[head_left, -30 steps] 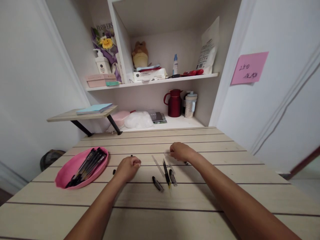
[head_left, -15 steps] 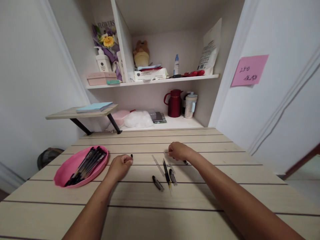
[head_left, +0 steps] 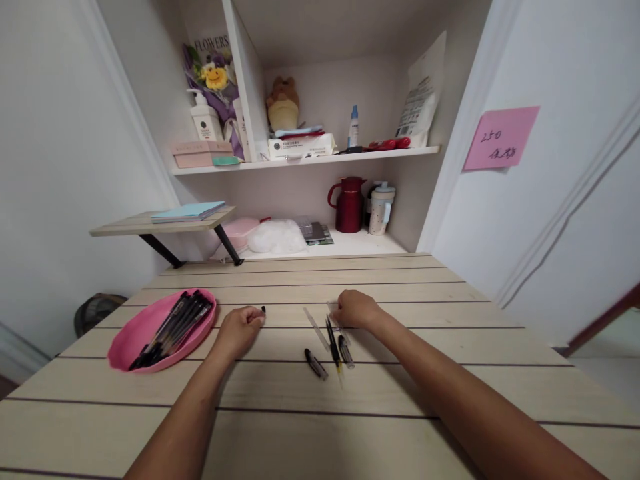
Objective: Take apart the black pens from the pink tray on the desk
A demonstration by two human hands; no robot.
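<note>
My left hand rests on the table to the right of the pink tray, fingers closed in a pinch. A small black pen piece sticks up at its fingertips. Over the loose pen parts, my right hand has its fingers curled downward at the upper end of a clear tube; what they grip is hidden. Another clear pen barrel lies to the left. Beside it are a slim black pen part with a yellowish tip and two dark pen caps, one left and one right.
The pink tray on the left holds several black pens. A small raised shelf carries blue paper at the back left. Behind the slatted table stand a red jug and a pale cup.
My right hand has shifted slightly down toward the clear tube, and a dark piece formerly visible beneath its wrist is out of sight. The left hand stays in place.
</note>
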